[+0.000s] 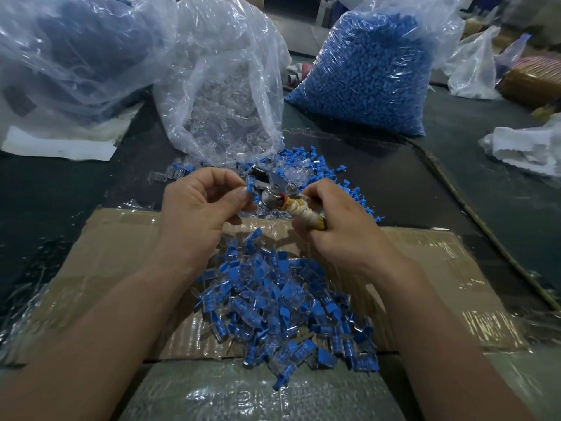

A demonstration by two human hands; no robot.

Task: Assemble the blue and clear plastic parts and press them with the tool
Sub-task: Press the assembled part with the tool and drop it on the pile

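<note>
Pressing one piece, many to go

Far off, the blue parts bag [364, 71] and the clear parts bag [218, 95] look full, so much is left. Near, the cardboard [115, 253] has bare room either side of the done pile [282, 311]. The right hand [340, 229] grips the tool [268, 197]; the left hand [194, 208] pinches a blue part [249, 189] at its tip

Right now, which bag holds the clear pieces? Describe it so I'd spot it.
Look across the dark table to the three plastic bags along its far side. The bag of clear parts is the open-mouthed middle one. Its neighbours show blue inside, the bag of bright blue parts on the right and the darker bag on the left; this one looks colourless.
</note>
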